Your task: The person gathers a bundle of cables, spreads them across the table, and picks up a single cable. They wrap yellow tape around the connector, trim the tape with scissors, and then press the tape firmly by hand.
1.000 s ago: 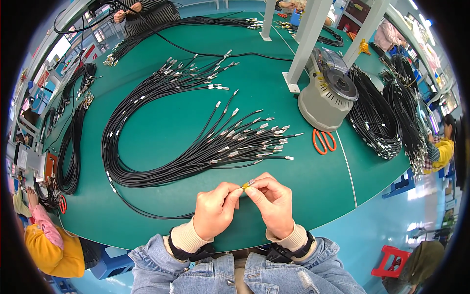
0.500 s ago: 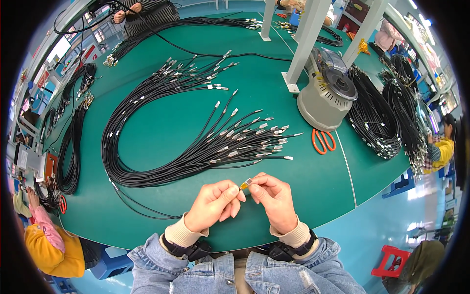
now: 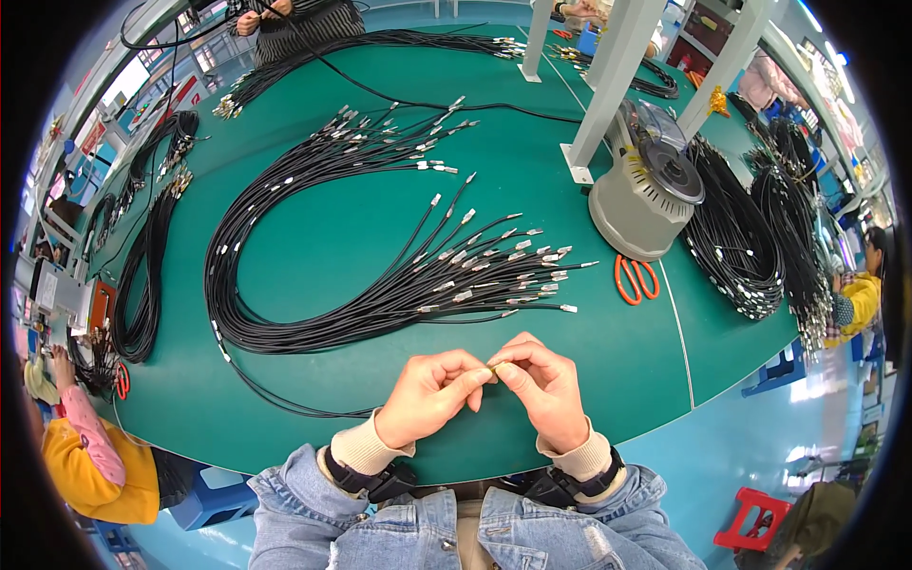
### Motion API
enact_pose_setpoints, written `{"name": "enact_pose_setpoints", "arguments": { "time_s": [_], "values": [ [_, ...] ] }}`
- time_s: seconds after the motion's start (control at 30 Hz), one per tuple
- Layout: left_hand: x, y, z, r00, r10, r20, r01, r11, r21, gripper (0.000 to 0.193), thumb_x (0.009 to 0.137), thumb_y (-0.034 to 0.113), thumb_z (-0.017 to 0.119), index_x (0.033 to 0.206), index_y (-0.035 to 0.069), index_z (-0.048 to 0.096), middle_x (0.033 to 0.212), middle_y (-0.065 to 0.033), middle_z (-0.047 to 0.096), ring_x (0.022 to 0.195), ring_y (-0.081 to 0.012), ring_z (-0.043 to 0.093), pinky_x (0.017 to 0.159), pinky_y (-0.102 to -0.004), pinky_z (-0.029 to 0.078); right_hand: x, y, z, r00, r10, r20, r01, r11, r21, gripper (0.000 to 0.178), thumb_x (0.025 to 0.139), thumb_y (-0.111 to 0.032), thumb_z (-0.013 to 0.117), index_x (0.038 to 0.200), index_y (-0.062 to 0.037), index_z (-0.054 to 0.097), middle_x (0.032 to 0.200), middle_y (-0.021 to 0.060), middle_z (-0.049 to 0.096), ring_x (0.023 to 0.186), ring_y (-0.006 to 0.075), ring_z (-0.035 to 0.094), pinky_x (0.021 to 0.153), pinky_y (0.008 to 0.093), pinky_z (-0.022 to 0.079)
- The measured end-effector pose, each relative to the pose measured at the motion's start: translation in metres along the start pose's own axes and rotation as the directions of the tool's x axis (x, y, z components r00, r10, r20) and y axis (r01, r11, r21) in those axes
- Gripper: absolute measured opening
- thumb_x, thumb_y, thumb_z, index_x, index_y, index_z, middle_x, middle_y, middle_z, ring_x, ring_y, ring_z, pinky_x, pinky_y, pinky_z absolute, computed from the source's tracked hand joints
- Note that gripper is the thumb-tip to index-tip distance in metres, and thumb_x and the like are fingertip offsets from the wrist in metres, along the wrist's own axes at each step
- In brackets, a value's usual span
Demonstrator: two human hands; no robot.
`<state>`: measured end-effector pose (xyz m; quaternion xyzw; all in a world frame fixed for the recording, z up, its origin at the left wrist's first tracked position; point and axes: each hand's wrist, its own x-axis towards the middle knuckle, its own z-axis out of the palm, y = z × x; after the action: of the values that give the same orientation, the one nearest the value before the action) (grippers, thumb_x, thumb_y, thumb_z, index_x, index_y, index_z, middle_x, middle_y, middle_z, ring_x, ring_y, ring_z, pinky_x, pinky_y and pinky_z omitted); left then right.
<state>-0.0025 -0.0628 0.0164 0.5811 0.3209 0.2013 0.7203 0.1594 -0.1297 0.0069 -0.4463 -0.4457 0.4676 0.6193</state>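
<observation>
My left hand and my right hand meet fingertip to fingertip above the near part of the green table. Both are closed in a pinch on the end of a black cable, which runs from the bundle to beneath my left hand. Between the fingertips shows a sliver of amber tape around that end; the metal connector there is now mostly covered by my right fingers. Just beyond my hands lies the large curved bundle of black cables, with many silver-white connectors at its ends.
A grey tape dispenser stands right of the bundle, beside a white post. Orange-handled scissors lie in front of it. More cable bundles hang at the right and lie at the left. Co-workers sit around the table.
My right fingers have closed over the connector, which showed between my hands before. Both hands have come closer together. The whole view has shifted slightly.
</observation>
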Motion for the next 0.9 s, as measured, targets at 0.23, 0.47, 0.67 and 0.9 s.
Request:
{"name": "enact_pose_setpoints", "arguments": {
  "time_s": [0.23, 0.47, 0.67, 0.9],
  "values": [
    [0.015, -0.001, -0.016, 0.771, 0.636, -0.036, -0.398, 0.525, 0.753, 0.018, 0.075, 0.006, 0.07, 0.092, 0.005, 0.065, 0.084, -0.0083, 0.064, 0.075, -0.0243, 0.057, 0.069, -0.0341, 0.047, 0.002, -0.006, -0.032, 0.971, 0.203, 0.128, -0.133, 0.898, -0.419, 0.01, 0.085, -0.006, 0.061, 0.089, 0.0032, 0.064, 0.086, 0.006, 0.059, 0.078, 0.0132, 0.056, 0.073, 0.0259, 0.045],
    [0.019, 0.0, -0.058, 0.684, 0.711, -0.163, -0.061, 0.279, 0.958, 0.017, 0.07, 0.002, 0.07, 0.085, 0.003, 0.063, 0.082, -0.0102, 0.061, 0.08, -0.0278, 0.056, 0.071, -0.0372, 0.045, 0.009, -0.021, -0.048, 0.984, 0.173, 0.031, -0.13, 0.834, -0.536, 0.012, 0.085, -0.008, 0.061, 0.09, 0.0031, 0.063, 0.085, 0.0049, 0.06, 0.079, 0.0125, 0.056, 0.073, 0.0248, 0.044],
    [0.016, 0.011, -0.048, 0.564, 0.804, -0.186, -0.227, 0.367, 0.902, 0.01, 0.076, -0.001, 0.067, 0.083, 0.0, 0.061, 0.075, -0.0098, 0.059, 0.067, -0.0225, 0.056, 0.061, -0.032, 0.044, 0.027, -0.032, -0.079, 0.986, 0.093, -0.138, -0.136, 0.929, -0.344, 0.014, 0.087, -0.011, 0.059, 0.094, 0.001, 0.063, 0.084, 0.0023, 0.058, 0.073, 0.0103, 0.053, 0.068, 0.0225, 0.042],
    [0.012, 0.002, -0.034, 0.753, 0.599, -0.273, -0.222, 0.621, 0.751, 0.005, 0.081, -0.002, 0.063, 0.084, -0.001, 0.059, 0.071, -0.005, 0.06, 0.058, -0.0078, 0.052, 0.052, -0.0213, 0.041, 0.106, -0.052, -0.124, 0.853, -0.017, -0.522, 0.118, 0.98, 0.16, 0.019, 0.091, -0.015, 0.057, 0.101, 0.0011, 0.058, 0.071, -0.0021, 0.048, 0.058, 0.0058, 0.039, 0.056, 0.0222, 0.034]
  ]
}}
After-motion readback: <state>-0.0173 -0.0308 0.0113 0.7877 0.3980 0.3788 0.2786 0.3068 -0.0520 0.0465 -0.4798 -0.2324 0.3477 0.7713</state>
